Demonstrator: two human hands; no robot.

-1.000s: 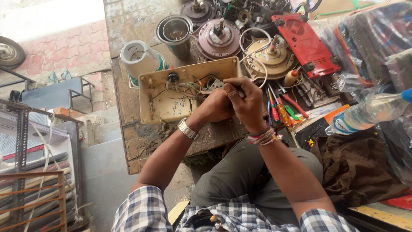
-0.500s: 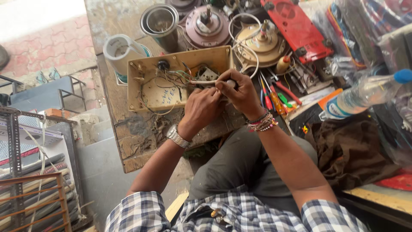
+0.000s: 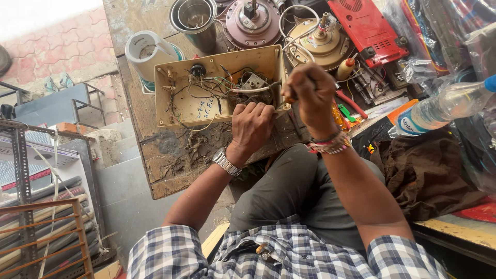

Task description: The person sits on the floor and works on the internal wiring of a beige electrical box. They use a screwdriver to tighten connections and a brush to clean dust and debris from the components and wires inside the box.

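An open beige box (image 3: 178, 111) with tangled wires (image 3: 217, 88) and small parts inside lies on the worn wooden bench (image 3: 170, 160). My left hand (image 3: 252, 128), with a metal watch on the wrist, curls its fingers over the box's front rim near the right end. At the box's right corner my right hand (image 3: 310, 95) is closed in a fist around a thin tool with an orange handle (image 3: 291, 101). The tool's tip is hidden behind my fingers. Thread bands circle the right wrist.
Behind the box stand a white jar (image 3: 147, 51), a steel jar (image 3: 194, 18), a maroon motor (image 3: 253, 20) and a beige motor (image 3: 320, 39). A red casing (image 3: 367, 28), a plastic bottle (image 3: 449, 106) and a brown cloth (image 3: 429, 170) lie right. A metal rack (image 3: 46, 155) stands left.
My right hand has drawn back from inside the box to its right corner. My left hand has slid to the front rim. The view has tilted down towards my lap.
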